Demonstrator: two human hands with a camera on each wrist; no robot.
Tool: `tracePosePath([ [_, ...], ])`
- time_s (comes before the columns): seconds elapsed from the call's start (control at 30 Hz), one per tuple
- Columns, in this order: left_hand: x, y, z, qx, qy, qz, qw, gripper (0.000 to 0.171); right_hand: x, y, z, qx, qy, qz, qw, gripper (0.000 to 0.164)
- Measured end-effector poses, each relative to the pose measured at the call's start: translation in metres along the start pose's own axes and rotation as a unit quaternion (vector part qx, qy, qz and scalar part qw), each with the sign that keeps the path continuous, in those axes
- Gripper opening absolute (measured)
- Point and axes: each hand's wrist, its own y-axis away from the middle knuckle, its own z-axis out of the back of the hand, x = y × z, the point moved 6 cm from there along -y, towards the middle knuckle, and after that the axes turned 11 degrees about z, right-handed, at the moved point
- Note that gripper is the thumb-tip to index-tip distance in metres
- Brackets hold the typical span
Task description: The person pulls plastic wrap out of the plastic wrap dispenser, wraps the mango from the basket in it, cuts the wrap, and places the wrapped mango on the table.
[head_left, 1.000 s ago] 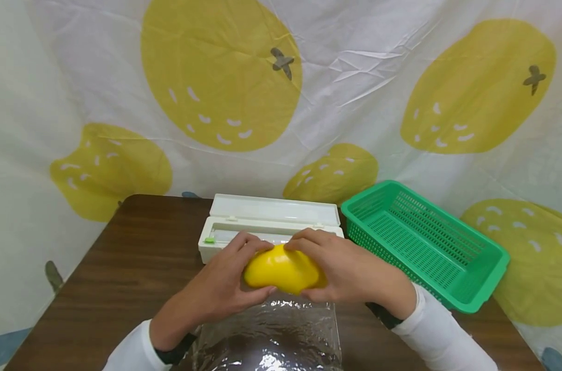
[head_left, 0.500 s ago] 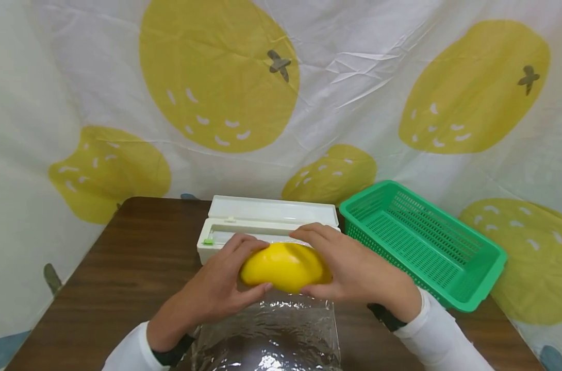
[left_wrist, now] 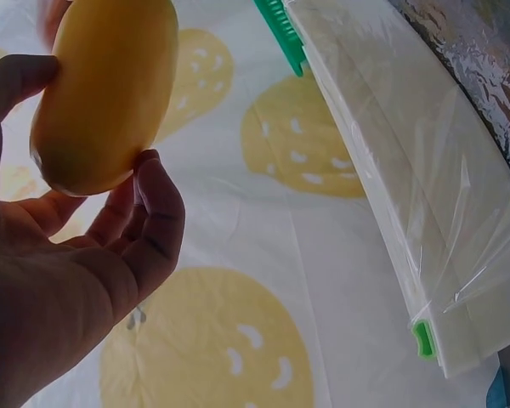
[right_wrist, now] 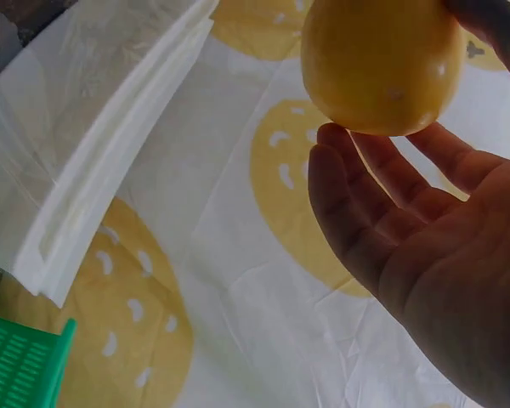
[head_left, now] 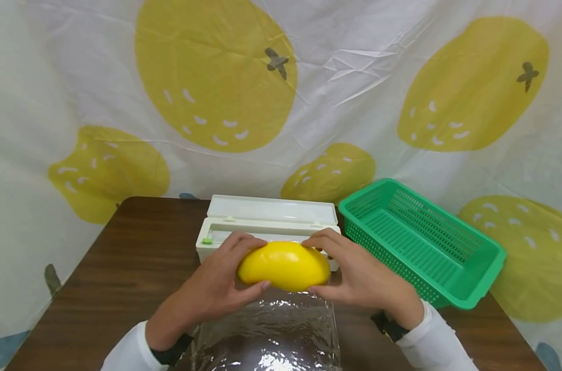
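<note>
A smooth, oblong yellow mango [head_left: 284,267] is held level above the table, between both hands. My left hand [head_left: 216,281] grips its left end, thumb on the near side and fingers on the far side. At the right end, my right hand [head_left: 360,270] holds it lightly with thumb and fingertips. The left wrist view shows the mango [left_wrist: 110,93] pinched between thumb and fingers. In the right wrist view, fingertips touch the rounded end of the mango [right_wrist: 382,68]. Below lies a sheet of clear plastic wrap [head_left: 267,330], drawn out from a white wrap dispenser [head_left: 205,253].
Behind the hands, the dispenser's lid [head_left: 271,208] stands raised, and a green slider [head_left: 207,241] sits at its left end. A green plastic basket [head_left: 425,247] stands at the right. The brown table [head_left: 123,288] backs onto a fruit-print cloth [head_left: 346,103].
The right hand's fingers have come off the mango's top and taken a new hold farther right. The mango has turned slightly and shifted a little left; the left hand keeps its grip.
</note>
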Motion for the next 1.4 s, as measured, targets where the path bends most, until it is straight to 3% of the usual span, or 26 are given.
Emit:
tracePosePath([
  [0.23, 0.003, 0.0, 0.0, 0.018, 0.006, 0.012, 0.9997, 0.059, -0.001, 0.001, -0.007, -0.006, -0.002, 0.001, 1.0, 0.059],
  [0.6, 0.017, 0.002, -0.002, 0.031, -0.038, 0.018, 0.9986, 0.059, -0.005, -0.001, -0.025, 0.003, -0.008, 0.005, 1.0, 0.058],
  [1.03, 0.048, 0.012, -0.025, 0.075, -0.026, 0.054, 0.9954, 0.059, -0.018, 0.002, -0.06, 0.041, -0.004, -0.01, 0.999, 0.065],
  [1.4, 0.063, 0.017, -0.04, 0.114, -0.036, 0.076, 0.99, 0.058, -0.021, 0.008, -0.08, 0.079, -0.008, -0.028, 0.996, 0.065],
])
